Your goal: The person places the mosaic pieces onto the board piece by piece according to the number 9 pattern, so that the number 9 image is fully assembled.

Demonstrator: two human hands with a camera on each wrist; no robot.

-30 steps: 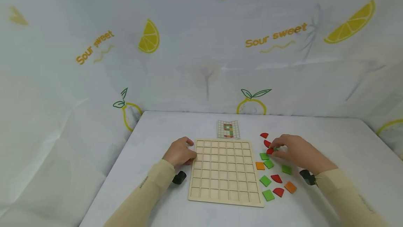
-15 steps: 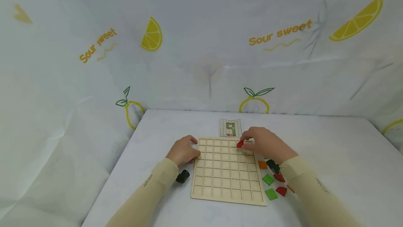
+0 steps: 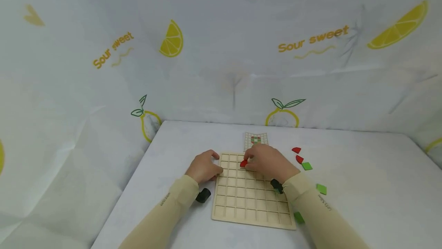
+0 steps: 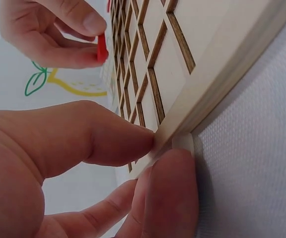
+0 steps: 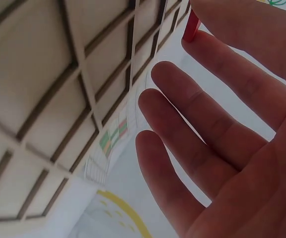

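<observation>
A pale wooden grid board lies on the white table, its cells bare where they show. At its left edge, my left hand pinches the rim; in the left wrist view the thumb is on top and fingertips reach underneath. Over the upper part of the board, my right hand holds a red quarter-circle tile between thumb and index finger. The right wrist view has the tile standing on edge in that pinch, the other fingers extended. My right hand and forearm hide part of the board.
Behind the board lies a pattern card, partly covered by my right hand. To the right are two red quarter-circle tiles and several green square tiles. My right sleeve covers that side of the board's edge.
My right hand has picked up the red tile from the loose tiles at the right and carried it left over the board's upper rows. My left hand has stayed at the board's edge.
</observation>
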